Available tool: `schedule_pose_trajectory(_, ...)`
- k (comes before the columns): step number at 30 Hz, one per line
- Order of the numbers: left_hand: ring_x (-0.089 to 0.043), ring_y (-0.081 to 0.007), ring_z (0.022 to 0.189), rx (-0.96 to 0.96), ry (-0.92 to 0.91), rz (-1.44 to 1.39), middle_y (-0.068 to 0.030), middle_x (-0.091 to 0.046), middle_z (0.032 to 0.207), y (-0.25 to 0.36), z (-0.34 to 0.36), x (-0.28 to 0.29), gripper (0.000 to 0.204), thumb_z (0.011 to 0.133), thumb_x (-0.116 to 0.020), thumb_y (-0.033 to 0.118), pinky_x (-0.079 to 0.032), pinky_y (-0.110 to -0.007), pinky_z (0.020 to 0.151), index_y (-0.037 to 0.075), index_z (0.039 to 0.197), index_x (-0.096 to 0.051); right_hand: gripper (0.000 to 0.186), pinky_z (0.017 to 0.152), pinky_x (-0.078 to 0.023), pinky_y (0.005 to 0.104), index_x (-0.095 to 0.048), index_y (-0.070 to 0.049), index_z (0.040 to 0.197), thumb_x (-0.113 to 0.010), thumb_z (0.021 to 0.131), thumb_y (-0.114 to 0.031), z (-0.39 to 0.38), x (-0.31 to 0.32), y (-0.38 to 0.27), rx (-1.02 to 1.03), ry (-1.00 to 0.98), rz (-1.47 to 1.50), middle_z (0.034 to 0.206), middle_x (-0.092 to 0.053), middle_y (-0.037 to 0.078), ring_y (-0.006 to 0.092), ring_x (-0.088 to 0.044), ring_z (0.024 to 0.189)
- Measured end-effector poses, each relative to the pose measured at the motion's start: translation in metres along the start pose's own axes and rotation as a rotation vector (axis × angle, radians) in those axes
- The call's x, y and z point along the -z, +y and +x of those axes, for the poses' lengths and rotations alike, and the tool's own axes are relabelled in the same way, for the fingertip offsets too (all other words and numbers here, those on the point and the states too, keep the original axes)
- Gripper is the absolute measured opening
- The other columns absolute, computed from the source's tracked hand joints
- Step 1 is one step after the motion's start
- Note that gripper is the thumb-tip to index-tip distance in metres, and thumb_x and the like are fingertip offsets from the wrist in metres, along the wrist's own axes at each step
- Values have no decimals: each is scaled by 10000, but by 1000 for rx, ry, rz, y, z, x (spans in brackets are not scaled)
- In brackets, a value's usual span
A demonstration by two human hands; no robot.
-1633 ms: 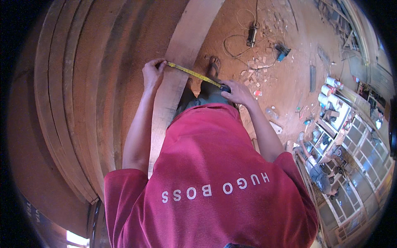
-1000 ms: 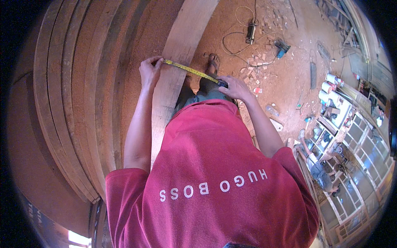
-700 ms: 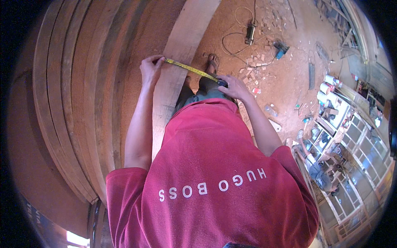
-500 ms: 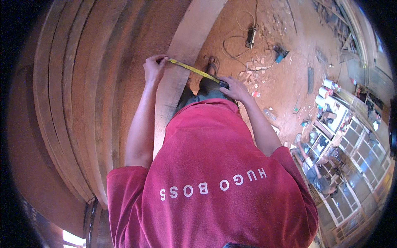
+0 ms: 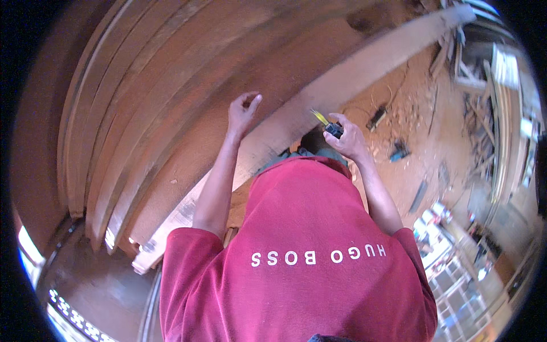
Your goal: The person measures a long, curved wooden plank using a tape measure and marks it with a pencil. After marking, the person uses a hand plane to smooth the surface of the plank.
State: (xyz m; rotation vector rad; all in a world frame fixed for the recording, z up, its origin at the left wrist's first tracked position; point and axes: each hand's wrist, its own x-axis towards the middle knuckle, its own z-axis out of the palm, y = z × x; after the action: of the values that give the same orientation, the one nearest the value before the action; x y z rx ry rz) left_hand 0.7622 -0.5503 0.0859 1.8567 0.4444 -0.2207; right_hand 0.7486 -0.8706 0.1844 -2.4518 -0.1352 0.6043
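Observation:
A tape measure (image 5: pixel 334 130) with a dark case sits in my right hand (image 5: pixel 348 139), fingers wrapped round it. A short length of its yellow blade (image 5: pixel 319 117) sticks out toward the long pale board (image 5: pixel 296 117). My left hand (image 5: pixel 244 115) is raised near the board's left edge, holding nothing; its fingers are loosely curled, with a gap between them and the thumb. The pale board runs slantwise from the lower left to the upper right, in front of my body.
Several long brown boards (image 5: pixel 142 97) lie side by side on the left. On the dusty floor at right are a blue power tool (image 5: pixel 399 151), a dark corded object (image 5: pixel 376 118) and scattered wood bits. Timber pieces (image 5: pixel 484 131) are piled at far right.
My left hand has let go of the blade's end, and the stretched blade has become short. The view has turned, so the boards now slant to the upper right.

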Motion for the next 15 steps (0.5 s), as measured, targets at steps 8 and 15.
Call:
schedule_pose_trajectory(8, -542, -120, 702, 270, 377, -191, -51, -605, 761, -91, -90, 69, 367, 995, -596, 324, -465, -316, 650, -31, 1019, -685, 605, 828, -556, 473, -600, -68, 1174, -726, 786, -515, 164, -27, -163, 401, -17, -360, 1117, -640, 200, 391, -673, 973)
schedule_pose_trajectory(15, -621, -148, 790, 227, 660, -123, -103, -693, 856, -105, -121, 82, 357, 1002, -583, 306, -501, -311, 743, -35, 1040, -683, 624, 807, -564, 490, -563, -96, 1227, -691, 827, -557, 279, -76, -280, 421, 24, -471, 1131, -615, 258, 408, -675, 978)
